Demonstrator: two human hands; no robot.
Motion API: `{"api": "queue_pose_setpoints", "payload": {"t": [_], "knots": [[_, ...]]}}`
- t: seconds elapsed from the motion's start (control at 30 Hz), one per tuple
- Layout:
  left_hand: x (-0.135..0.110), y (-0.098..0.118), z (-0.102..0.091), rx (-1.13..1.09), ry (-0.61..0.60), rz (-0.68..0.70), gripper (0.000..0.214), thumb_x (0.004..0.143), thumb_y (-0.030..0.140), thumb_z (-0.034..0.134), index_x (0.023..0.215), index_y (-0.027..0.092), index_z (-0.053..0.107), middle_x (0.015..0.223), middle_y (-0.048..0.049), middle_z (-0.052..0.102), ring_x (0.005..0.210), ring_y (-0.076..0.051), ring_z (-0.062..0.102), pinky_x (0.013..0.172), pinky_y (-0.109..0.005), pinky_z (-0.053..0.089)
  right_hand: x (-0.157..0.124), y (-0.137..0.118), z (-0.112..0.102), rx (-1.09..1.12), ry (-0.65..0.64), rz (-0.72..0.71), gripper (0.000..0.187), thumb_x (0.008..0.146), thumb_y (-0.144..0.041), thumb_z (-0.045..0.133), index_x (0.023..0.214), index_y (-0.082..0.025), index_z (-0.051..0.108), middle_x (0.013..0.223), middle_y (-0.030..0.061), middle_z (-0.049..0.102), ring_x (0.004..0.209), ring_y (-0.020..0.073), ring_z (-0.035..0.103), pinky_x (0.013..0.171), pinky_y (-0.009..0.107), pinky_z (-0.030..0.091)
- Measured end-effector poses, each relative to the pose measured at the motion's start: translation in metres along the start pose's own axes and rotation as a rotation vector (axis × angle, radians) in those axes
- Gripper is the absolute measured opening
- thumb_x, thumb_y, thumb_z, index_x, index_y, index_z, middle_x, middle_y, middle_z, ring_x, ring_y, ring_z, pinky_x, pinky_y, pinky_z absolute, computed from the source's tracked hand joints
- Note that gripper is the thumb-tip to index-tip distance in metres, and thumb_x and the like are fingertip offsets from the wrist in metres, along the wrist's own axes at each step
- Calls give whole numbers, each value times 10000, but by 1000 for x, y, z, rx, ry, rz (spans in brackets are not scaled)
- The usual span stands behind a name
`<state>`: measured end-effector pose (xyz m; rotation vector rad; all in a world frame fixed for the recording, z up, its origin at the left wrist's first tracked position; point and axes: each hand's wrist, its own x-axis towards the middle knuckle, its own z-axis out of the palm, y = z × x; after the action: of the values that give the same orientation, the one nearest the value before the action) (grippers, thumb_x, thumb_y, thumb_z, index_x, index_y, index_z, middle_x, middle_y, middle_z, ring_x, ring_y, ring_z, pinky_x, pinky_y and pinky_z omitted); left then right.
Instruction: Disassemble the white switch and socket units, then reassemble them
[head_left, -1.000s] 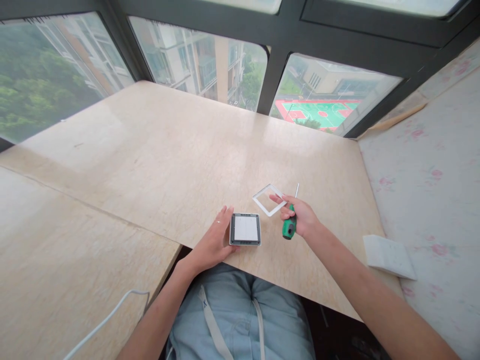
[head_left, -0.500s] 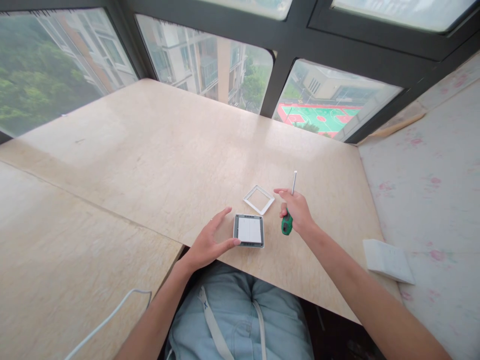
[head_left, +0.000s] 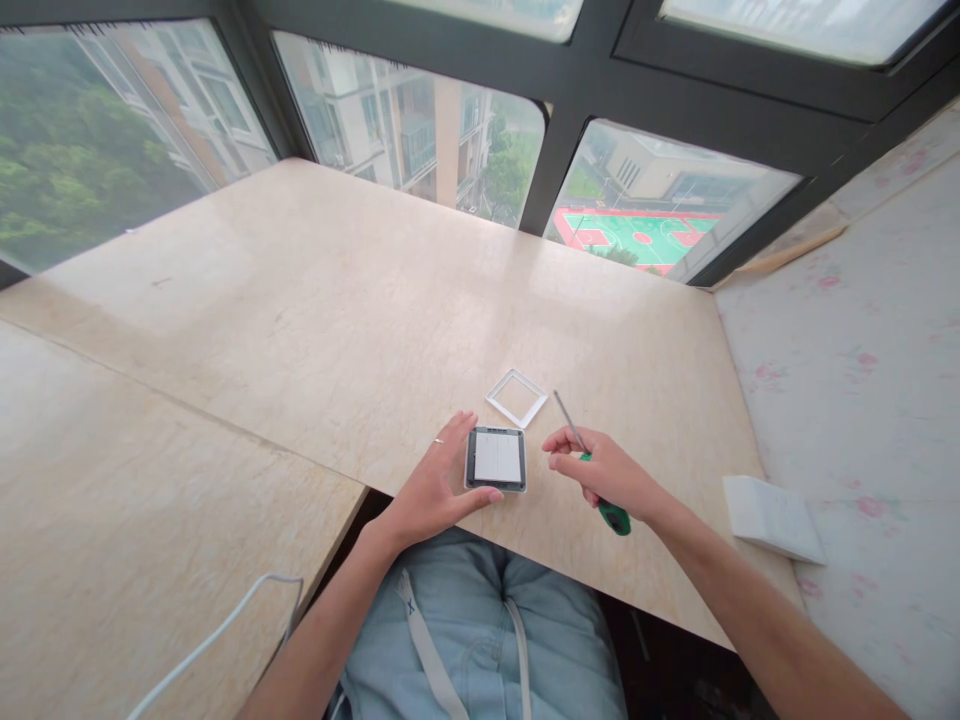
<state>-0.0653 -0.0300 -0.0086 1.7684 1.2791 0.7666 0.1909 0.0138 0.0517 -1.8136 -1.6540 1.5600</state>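
A square wall switch (head_left: 496, 458) with a grey frame and white rockers lies near the front edge of the beige table (head_left: 360, 300). My left hand (head_left: 439, 485) grips its left side, thumb at the near edge, fingers at the far corner. My right hand (head_left: 604, 470) is closed on a green-handled screwdriver (head_left: 592, 470). The metal shaft points up and to the left, with its tip just right of the switch. A white square cover frame (head_left: 517, 398) rests flat on the table just behind the switch.
A white box (head_left: 772, 518) lies on the flowered surface (head_left: 862, 380) at the right. A white cable (head_left: 202, 640) runs over the lower table at the front left. Dark-framed windows close off the back. My lap in light jeans sits below the table edge.
My left hand has closed on the switch's left side. My right hand came nearer and turned the screwdriver, so its shaft now slants up-left beside the switch instead of pointing away.
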Motion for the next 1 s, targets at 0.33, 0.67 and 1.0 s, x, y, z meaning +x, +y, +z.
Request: {"api": "queue_pose_setpoints", "payload": {"t": [0.33, 0.67, 1.0], "knots": [[30, 1, 27, 210, -18, 218, 982, 757, 575, 786, 1538, 222, 306, 1572, -192, 393, 1534, -396, 200, 1218, -614, 270, -36, -6, -32, -655, -189, -307, 435, 932, -146, 432, 1327, -205, 603, 1116, 88, 719, 1022, 236, 670, 896, 358, 487], [40, -3, 22, 239, 3, 289, 825, 690, 584, 834, 1353, 209, 518, 1334, -160, 595, 1270, -351, 529, 1106, -541, 427, -34, -19, -39, -1181, -153, -391, 469, 925, -59, 459, 1309, -267, 626, 965, 57, 705, 800, 202, 676, 558, 269, 322], [41, -4, 28, 254, 38, 295, 752, 743, 570, 795, 1315, 172, 510, 1300, -164, 595, 1239, -336, 518, 1088, -501, 422, -42, -64, -26, -1418, -222, -394, 381, 879, -17, 490, 1152, -176, 704, 877, 108, 720, 736, 244, 712, 513, 288, 331]]}}
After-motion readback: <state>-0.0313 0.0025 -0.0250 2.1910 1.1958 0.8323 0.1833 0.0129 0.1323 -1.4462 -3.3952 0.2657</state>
